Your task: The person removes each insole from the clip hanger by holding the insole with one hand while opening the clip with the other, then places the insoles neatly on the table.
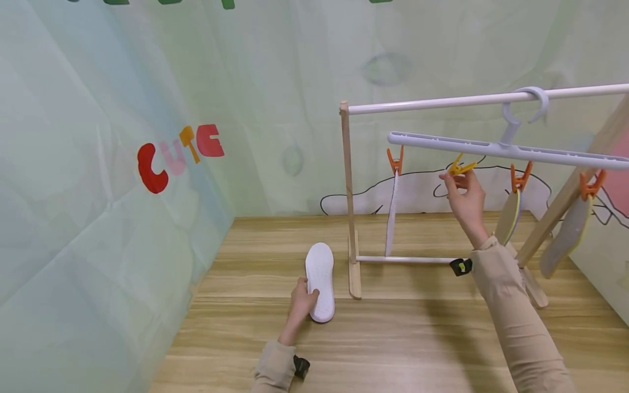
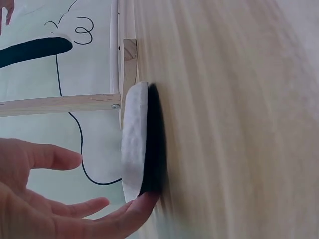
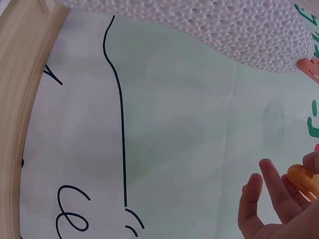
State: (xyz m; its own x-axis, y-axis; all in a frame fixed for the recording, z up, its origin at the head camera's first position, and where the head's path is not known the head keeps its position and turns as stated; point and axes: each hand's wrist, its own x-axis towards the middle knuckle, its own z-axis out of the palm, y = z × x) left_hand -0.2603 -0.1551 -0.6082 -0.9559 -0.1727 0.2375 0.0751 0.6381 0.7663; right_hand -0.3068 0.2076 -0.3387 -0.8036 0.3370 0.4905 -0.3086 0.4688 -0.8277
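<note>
A white insole [image 1: 321, 267] lies on the wooden surface left of the rack. My left hand [image 1: 301, 303] is at its left edge; in the left wrist view a fingertip of the left hand [image 2: 75, 209] touches the lower edge of the insole [image 2: 133, 142], with its dark underside showing, and the thumb stands apart from it. My right hand [image 1: 467, 204] pinches a yellow clip [image 1: 459, 167] just under the hanger bar [image 1: 442, 143]. In the right wrist view the right hand [image 3: 284, 209] holds the clip [image 3: 301, 181] at the right edge, other fingers extended.
The hanger hangs by its hook [image 1: 511, 117] from the white rail [image 1: 417, 105] of a wooden rack [image 1: 348, 180]. Orange clips [image 1: 396, 164] hold a thin white insole [image 1: 391, 218] and two more insoles [image 1: 565, 240] farther right. A printed cloth [image 1: 275, 109] stands behind.
</note>
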